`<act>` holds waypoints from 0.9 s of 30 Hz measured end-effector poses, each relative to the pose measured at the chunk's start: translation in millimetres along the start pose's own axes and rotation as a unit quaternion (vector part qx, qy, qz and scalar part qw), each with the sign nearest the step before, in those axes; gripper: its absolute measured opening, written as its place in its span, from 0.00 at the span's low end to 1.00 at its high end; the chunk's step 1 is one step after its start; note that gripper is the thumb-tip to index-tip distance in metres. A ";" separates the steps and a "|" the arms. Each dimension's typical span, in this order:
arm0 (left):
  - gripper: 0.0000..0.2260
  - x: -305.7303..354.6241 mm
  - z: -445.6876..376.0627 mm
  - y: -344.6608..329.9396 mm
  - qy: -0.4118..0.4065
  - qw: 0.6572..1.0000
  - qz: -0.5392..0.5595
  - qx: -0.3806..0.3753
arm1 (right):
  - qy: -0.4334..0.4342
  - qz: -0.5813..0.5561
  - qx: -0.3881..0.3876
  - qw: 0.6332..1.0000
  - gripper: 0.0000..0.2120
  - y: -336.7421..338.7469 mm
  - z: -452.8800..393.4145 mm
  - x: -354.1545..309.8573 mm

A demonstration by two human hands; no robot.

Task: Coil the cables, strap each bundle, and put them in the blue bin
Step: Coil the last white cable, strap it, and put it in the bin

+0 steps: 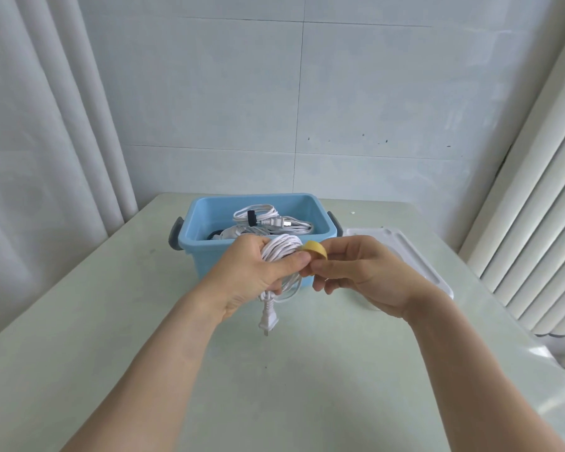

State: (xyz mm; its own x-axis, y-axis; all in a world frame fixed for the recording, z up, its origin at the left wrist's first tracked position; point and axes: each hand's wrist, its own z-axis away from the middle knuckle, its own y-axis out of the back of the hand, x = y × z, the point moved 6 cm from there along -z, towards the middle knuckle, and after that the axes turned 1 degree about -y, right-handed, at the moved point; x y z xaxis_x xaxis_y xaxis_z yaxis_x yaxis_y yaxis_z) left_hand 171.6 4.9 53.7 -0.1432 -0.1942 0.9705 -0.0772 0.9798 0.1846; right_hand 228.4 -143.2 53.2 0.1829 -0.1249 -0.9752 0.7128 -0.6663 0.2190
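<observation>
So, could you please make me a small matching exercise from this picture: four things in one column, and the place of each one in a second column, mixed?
Things:
1. yellow strap
2. white cable coil
3. white lid
4. bundle with black strap

Places:
a. inside the blue bin
b. gripped in the left hand
c. flat on the table, right of the bin
d. pinched by the right hand

Pairs: 1-d, 2-b, 3-c, 4-a

Two bare forearms — no sleeves, watch or rings — ending in bare hands (307,272).
</observation>
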 end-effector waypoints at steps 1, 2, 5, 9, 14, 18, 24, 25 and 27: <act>0.09 -0.4 -0.4 -0.1 0.000 1.000 -0.009 0.004 | -0.002 0.007 0.000 1.000 0.07 0.0 0.8 -2.2; 0.09 -1.1 -1.4 -0.2 -0.001 1.000 -0.012 0.006 | -0.007 0.008 0.003 1.000 0.07 -0.1 1.5 -4.1; 0.10 -2.6 -3.2 -0.9 -0.010 1.000 -0.012 0.017 | -0.027 0.006 0.033 0.999 0.09 -0.2 1.8 -6.8; 0.11 -3.3 -4.2 -0.1 -0.004 0.999 0.022 0.026 | -0.036 0.008 0.062 0.997 0.13 -6.8 1.9 -8.3; 0.17 -9.2 -4.2 -4.0 0.036 0.998 0.024 0.039 | -0.016 -0.047 0.201 0.978 0.16 6.9 0.5 -10.7; 0.12 -17.0 -7.0 4.1 0.056 0.992 0.053 0.096 | -0.016 -0.028 0.194 0.980 0.11 26.9 11.5 -13.4; 0.11 -19.3 -8.3 -1.3 0.053 0.995 0.019 0.084 | -0.096 0.339 0.041 0.935 0.09 18.5 21.3 -8.7; 0.11 -19.3 -8.3 -3.3 0.054 0.996 0.013 0.074 | -0.094 0.368 0.035 0.924 0.09 13.3 20.0 -9.5; 0.11 -19.2 -7.4 -6.6 0.056 0.997 -0.005 0.061 | -0.076 0.433 0.038 0.897 0.08 2.4 15.8 -12.7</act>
State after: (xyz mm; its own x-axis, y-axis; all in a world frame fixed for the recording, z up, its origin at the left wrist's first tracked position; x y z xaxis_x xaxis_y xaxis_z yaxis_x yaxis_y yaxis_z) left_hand 182.2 2.4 35.0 -0.0310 -0.1912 0.9811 -0.1976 0.9633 0.1815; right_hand 217.1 -154.8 65.6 0.5477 -0.7152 -0.4343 0.2986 -0.3178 0.8999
